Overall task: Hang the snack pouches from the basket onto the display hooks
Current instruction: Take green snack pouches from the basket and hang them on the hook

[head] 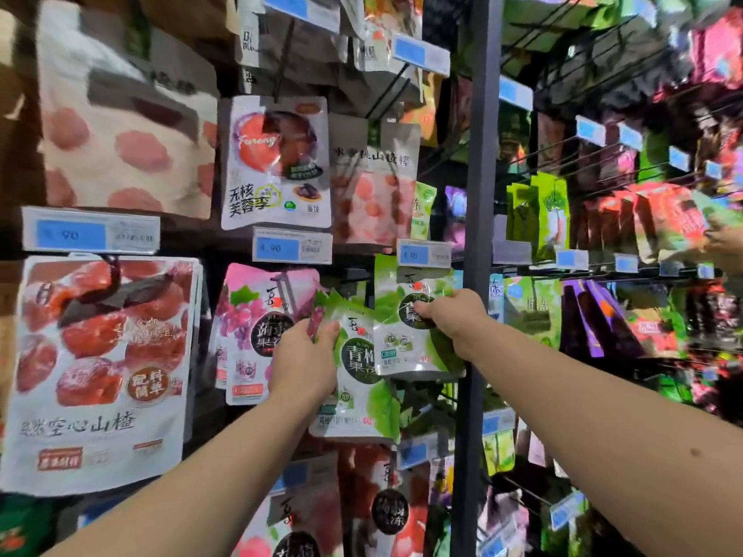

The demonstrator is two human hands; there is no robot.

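My left hand point(302, 359) grips a green and white snack pouch point(360, 379) by its upper left edge, in front of the display wall. To its right my right hand point(446, 315) holds a second, matching green pouch point(406, 343) that hangs under a blue price tag point(422, 253). The two green pouches overlap. The hook behind the tag is hidden by the pouches. No basket is in view.
A pink grape pouch point(257, 335) hangs just left of my left hand. Large red hawthorn bags point(100, 371) fill the left. A dark metal upright point(478, 235) stands right of my right hand. Another person's hand point(723, 243) reaches in at the far right.
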